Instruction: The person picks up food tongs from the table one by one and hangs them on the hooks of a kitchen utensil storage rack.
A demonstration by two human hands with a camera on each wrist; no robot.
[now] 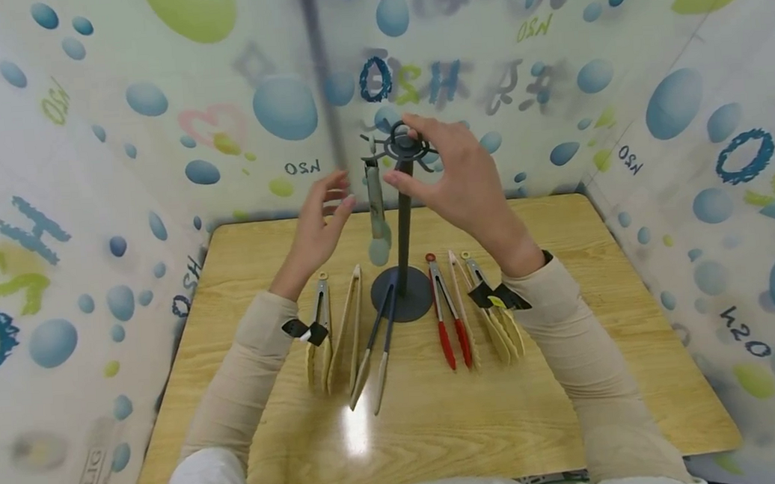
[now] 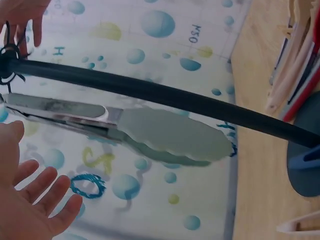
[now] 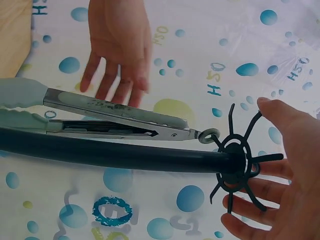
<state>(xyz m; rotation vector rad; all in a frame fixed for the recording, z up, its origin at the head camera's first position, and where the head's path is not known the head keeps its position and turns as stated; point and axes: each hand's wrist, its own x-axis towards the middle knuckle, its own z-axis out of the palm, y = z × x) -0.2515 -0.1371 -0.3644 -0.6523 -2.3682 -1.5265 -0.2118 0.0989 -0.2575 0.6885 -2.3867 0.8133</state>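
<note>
A dark utensil stand (image 1: 405, 222) with a ring of hooks on top stands upright on its round base. Grey-green tongs (image 3: 117, 111) hang by their loop from one hook, with scalloped heads (image 2: 175, 132) pointing down. My left hand (image 1: 317, 228) is held beside the hanging tongs, apart from them, its fingers loosely spread around nothing. Around the hook ring (image 3: 235, 162) my right hand (image 1: 464, 177) is spread, thumb to one side and fingers behind; whether it touches the ring is unclear.
Several tongs lie on the wooden table (image 1: 295, 458): beige tongs (image 1: 346, 312) on the left, blue-handled tongs (image 1: 386, 309) against the base, red tongs (image 1: 444, 339) and yellowish tongs (image 1: 498, 328) on the right. Patterned walls (image 1: 220, 171) enclose the table's back and sides.
</note>
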